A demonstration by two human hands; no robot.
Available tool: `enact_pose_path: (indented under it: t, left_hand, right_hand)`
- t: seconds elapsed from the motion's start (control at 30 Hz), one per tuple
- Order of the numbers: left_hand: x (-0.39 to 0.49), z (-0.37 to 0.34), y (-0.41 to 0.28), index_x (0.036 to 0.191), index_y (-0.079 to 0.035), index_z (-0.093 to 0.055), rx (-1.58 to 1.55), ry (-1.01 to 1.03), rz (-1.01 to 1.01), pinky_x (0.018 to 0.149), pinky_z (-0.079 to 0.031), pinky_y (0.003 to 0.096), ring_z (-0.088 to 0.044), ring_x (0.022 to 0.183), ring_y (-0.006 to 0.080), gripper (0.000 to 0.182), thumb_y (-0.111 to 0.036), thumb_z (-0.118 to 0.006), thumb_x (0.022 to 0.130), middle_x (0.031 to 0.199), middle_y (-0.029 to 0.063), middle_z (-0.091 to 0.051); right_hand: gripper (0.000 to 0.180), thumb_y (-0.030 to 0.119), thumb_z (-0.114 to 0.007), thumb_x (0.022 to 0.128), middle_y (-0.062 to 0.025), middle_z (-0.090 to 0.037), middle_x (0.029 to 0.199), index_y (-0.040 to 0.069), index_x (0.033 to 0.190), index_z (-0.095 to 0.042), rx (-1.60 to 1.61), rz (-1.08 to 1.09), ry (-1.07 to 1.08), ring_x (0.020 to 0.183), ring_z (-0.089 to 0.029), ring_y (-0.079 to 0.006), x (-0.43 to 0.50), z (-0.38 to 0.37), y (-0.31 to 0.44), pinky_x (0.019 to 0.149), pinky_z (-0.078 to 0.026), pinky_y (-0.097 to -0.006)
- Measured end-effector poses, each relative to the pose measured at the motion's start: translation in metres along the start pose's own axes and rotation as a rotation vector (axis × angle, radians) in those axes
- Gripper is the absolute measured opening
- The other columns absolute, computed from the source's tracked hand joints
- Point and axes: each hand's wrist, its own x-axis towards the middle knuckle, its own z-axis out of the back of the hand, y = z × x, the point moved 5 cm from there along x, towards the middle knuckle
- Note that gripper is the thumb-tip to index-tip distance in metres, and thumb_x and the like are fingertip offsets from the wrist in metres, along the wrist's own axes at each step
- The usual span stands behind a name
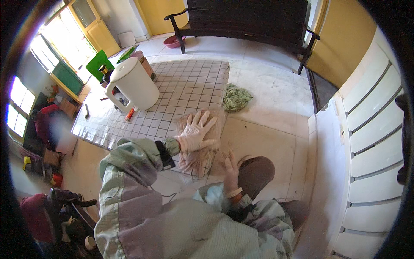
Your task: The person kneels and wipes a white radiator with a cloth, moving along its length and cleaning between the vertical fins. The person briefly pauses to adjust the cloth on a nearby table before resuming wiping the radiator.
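Note:
A pinkish-brown cloth (194,162) lies over the near right corner of a table and drapes down its front edge. My left hand (195,132), in a thin whitish glove, rests flat on top of it with the fingers spread. Lower and to the right, by my knee, my right hand (231,176) is raised at the cloth's side with its fingers apart. It looks gloved too, with a pale cuff at the wrist. Its fingertips are blurred, and whether they touch the cloth I cannot tell. Nothing shows in either hand.
The table bears a white checked cover (190,82). A white electric kettle (137,82), an orange lighter (129,114) and a dark bottle (105,73) stand or lie on it. A bunched green cloth (237,98) is beside the table's right edge. A dark wooden bench (245,19) is beyond.

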Motion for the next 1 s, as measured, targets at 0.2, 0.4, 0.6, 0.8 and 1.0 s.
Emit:
enact_pose_path:
  t: [0.2,0.4,0.6,0.8,1.0]
  left_hand:
    - [0.106,-0.013,0.05,0.159,-0.017,-0.021,0.004,-0.041,0.176,0.115,-0.016,0.0668,-0.016,0.147,0.0487,0.085,-0.061,-0.05,0.093,0.163,0.0216,-0.016]
    - [0.192,-0.023,0.099,0.16,-0.019,-0.019,0.032,-0.036,0.247,0.115,-0.016,0.0675,-0.016,0.148,0.0494,0.082,-0.06,-0.046,0.094,0.163,0.0209,-0.016]
    - [0.243,-0.022,0.133,0.16,-0.019,-0.016,0.025,-0.021,0.272,0.117,-0.015,0.0665,-0.017,0.147,0.0521,0.079,-0.06,-0.04,0.097,0.164,0.0217,-0.015]
    - [0.277,-0.015,0.158,0.16,-0.019,-0.016,0.015,-0.021,0.275,0.119,-0.012,0.064,-0.016,0.149,0.0473,0.08,-0.064,-0.036,0.097,0.165,0.0189,-0.014]
    - [0.289,-0.012,0.18,0.159,-0.017,-0.022,-0.017,-0.008,0.329,0.121,-0.014,0.057,-0.017,0.15,0.0427,0.072,-0.057,-0.034,0.101,0.165,0.0176,-0.016]
  right_hand:
    - [0.063,0.033,-0.049,0.106,-0.0135,-0.049,0.147,0.002,0.156,-0.028,-0.104,0.102,0.082,0.117,-0.058,-0.022,-0.006,0.001,0.013,0.105,-0.043,-0.0363]
    - [0.068,0.035,-0.057,0.102,-0.0167,-0.054,0.142,-0.002,0.153,-0.031,0.066,-0.174,0.005,0.121,-0.06,-0.0272,-0.005,0.003,0.019,0.107,-0.043,-0.0398]
    - [0.075,0.043,-0.059,0.099,-0.0147,-0.057,0.137,-0.001,0.152,-0.031,0.087,-0.284,0.017,0.119,-0.057,-0.0224,0.0,-0.011,0.02,0.109,-0.04,-0.0385]
    - [0.079,0.043,-0.061,0.097,-0.0178,-0.055,0.139,-0.004,0.152,-0.03,0.074,-0.395,0.061,0.122,-0.056,-0.025,0.007,-0.021,0.014,0.109,-0.04,-0.0405]
    - [0.073,0.04,-0.058,0.098,-0.0183,-0.055,0.138,-0.005,0.151,-0.034,0.091,-0.4,0.093,0.124,-0.056,-0.0274,0.011,-0.03,0.009,0.108,-0.04,-0.0437]
